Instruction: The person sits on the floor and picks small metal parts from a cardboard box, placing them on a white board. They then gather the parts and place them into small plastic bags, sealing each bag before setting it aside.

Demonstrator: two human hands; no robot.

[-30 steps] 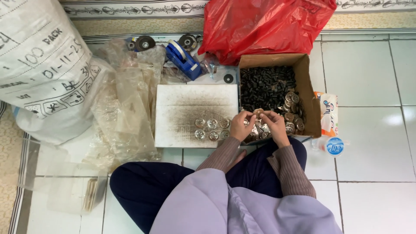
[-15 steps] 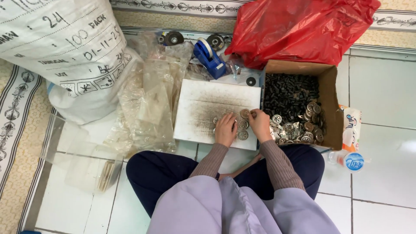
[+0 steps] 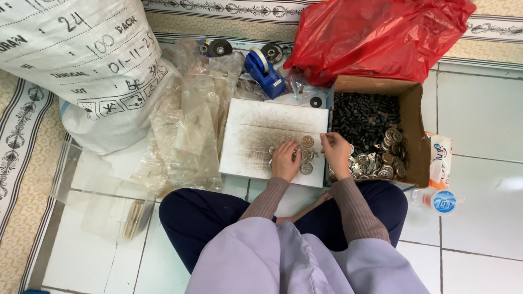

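Note:
A white board (image 3: 256,128) lies on the floor in front of my crossed legs. Several round metal discs (image 3: 306,142) sit in a cluster near its right front corner. My left hand (image 3: 285,161) rests palm down on the cluster and covers part of it. My right hand (image 3: 336,154) hovers at the board's right edge, fingers curled and fingertips close together beside the discs. I cannot tell whether it holds anything. Right next to that hand stands an open cardboard box (image 3: 412,114) with black screws (image 3: 362,113) and more metal discs (image 3: 389,155).
A large white sack (image 3: 81,60) fills the upper left, with clear plastic bags (image 3: 188,125) beside it. A red plastic bag (image 3: 376,35) lies behind the box. A blue tape dispenser (image 3: 262,69), a bottle (image 3: 438,200) and clear bags (image 3: 103,209) lie around.
My hands were together at the board's right edge; they have parted, the left one settling onto the discs. The view has tilted and shifted slightly.

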